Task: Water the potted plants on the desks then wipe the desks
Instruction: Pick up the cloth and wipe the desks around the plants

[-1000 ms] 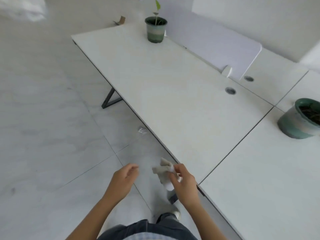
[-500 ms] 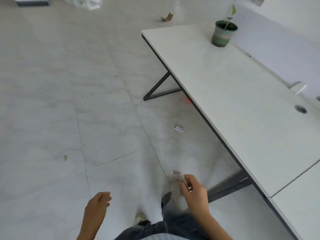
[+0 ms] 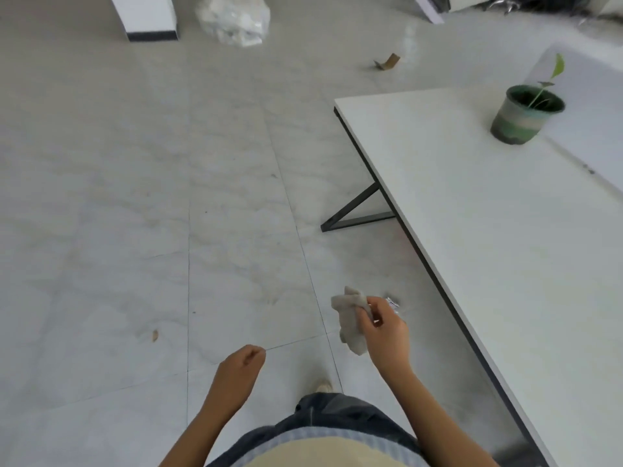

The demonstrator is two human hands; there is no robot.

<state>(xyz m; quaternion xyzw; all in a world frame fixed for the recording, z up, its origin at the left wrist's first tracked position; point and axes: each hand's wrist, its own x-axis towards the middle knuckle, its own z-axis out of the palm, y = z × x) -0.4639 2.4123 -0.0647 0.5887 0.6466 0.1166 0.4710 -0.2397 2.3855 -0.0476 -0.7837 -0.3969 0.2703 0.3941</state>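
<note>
Gripped in the right hand [image 3: 384, 328], thumb and curled fingers pinching its upper part: a crumpled pale grey cloth [image 3: 349, 318], lower end hanging loose below the fingers; held in the air over the pale marbled floor tiles [image 3: 135, 197], apart from the near long edge of the white rectangular desk top [image 3: 488, 230] and touching nothing but the hand. Left hand [image 3: 239, 369] lower and further left, fingers loosely curled, nothing in it, likewise over the floor.

Towards the far end of the desk, set in from the far short edge and close to the back edge: a round ceramic pot banded in green and grey [image 3: 519, 119], upright; in it a thin green seedling with one pale leaf [image 3: 546, 85]; just behind, a white divider panel [image 3: 593, 123] along the back edge. Beneath the far near-side corner, a dark angled metal leg [image 3: 357, 210] resting on the tiles.

On the floor just beyond the right hand, a small crumpled silvery scrap [image 3: 392, 303], partly hidden by the fingers; well past the far end of the desk, a folded brown cardboard scrap [image 3: 387, 62]; further off, a bulging clear plastic bag [image 3: 236, 20] beside a white block with a dark base [image 3: 148, 18]; left of the left hand, a small brown fleck [image 3: 155, 335] on a tile. Lowest in view, dark blue jeans [image 3: 337, 412] and the tip of a light shoe [image 3: 323, 385] between the two forearms.
</note>
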